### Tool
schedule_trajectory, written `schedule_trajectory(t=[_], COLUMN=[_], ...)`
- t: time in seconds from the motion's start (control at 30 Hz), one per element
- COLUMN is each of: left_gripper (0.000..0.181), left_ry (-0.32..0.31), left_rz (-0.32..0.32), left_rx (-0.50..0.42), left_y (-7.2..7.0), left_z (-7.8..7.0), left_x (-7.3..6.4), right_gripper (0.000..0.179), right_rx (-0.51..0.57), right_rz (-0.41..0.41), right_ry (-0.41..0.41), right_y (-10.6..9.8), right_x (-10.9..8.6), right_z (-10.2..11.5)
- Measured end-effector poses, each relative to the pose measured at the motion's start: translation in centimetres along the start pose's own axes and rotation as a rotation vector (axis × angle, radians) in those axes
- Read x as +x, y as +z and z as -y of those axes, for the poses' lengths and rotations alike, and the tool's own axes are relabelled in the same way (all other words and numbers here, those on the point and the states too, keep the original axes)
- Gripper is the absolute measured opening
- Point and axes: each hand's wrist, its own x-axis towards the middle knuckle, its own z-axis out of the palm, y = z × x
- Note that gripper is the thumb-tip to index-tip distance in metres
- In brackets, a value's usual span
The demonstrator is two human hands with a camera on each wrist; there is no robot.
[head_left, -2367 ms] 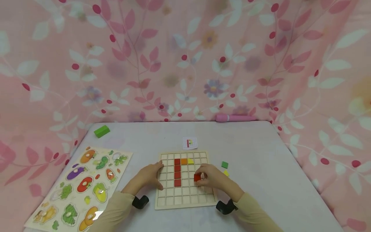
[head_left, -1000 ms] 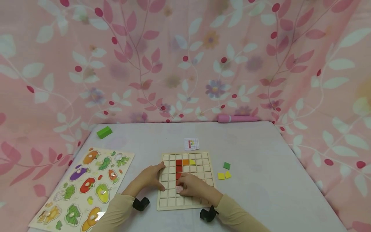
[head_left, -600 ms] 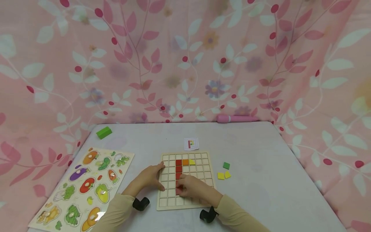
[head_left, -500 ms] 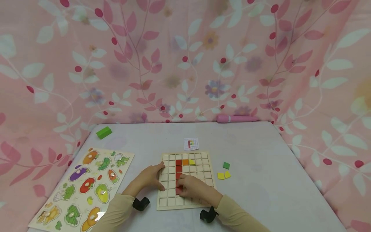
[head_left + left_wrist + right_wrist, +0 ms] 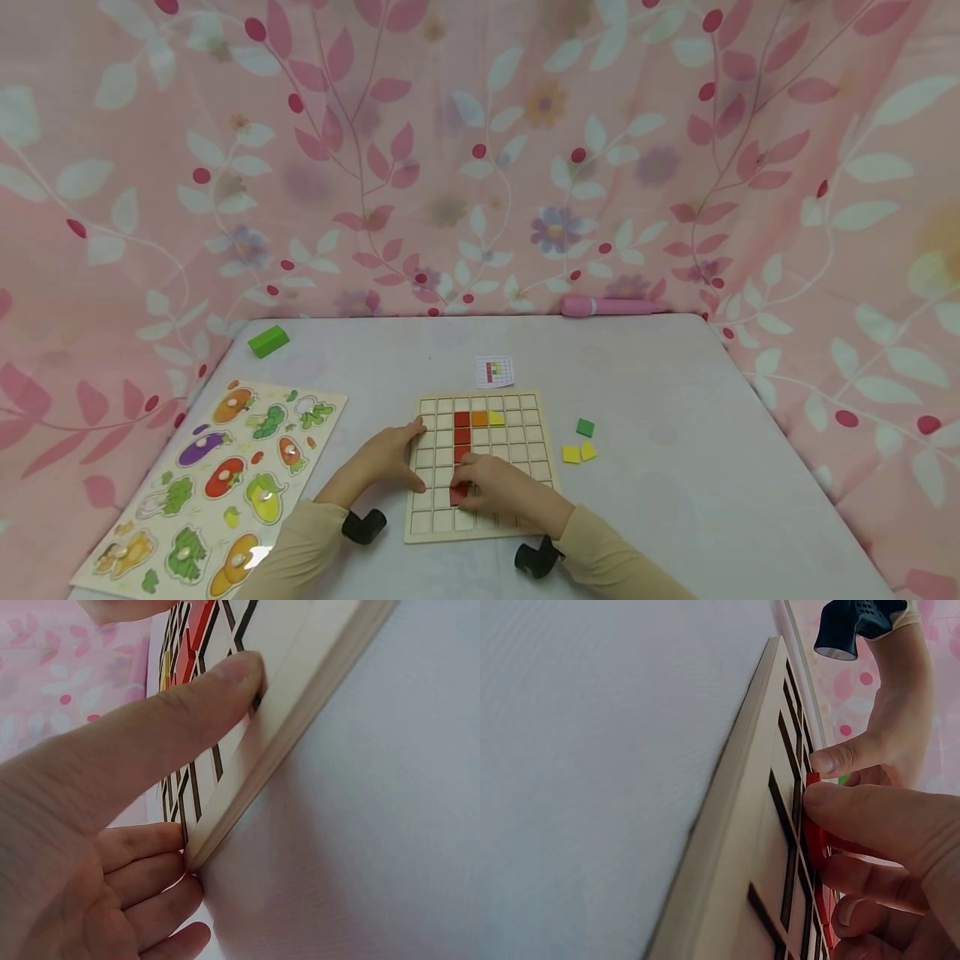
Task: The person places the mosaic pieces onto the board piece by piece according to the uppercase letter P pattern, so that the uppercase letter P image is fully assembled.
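A wooden grid board (image 5: 442, 527) lies on the table, with a column of red tiles (image 5: 462, 437) in it. An orange tile (image 5: 479, 419) and a yellow tile (image 5: 497, 418) continue its top row. My right hand (image 5: 504, 490) pinches a red square tile (image 5: 814, 825) between thumb and fingers, low in that column; the tile sits slightly askew over its cell. Part of the column is hidden behind the hand. My left hand (image 5: 386, 457) rests at the board's left side, its straight thumb (image 5: 202, 701) on the face and its fingertips touching the edge.
Right of the board lie a green tile (image 5: 585, 427) and two yellow pieces (image 5: 571, 454). Behind it is a small pattern card (image 5: 494, 372). A vegetable puzzle board (image 5: 262, 450) lies left, a green block (image 5: 268, 341) at back left, and a pink stick (image 5: 615, 307) at the back edge.
My right hand has carried a red tile left across the board to the foot of the red column. The tile, pale side up one second ago, now shows red. My left hand has stayed.
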Motion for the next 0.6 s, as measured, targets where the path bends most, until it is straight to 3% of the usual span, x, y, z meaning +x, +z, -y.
schedule_trajectory(t=[0.6], left_gripper=[0.096], left_ry=[0.004], left_rz=[0.003], left_rx=[-0.007], left_y=[-0.13], left_z=[-0.16], left_x=[0.00], right_gripper=[0.016], right_rx=[-0.075], right_rz=[0.039], right_ry=[0.076], right_y=[-0.22], right_x=[0.16], right_z=[0.55])
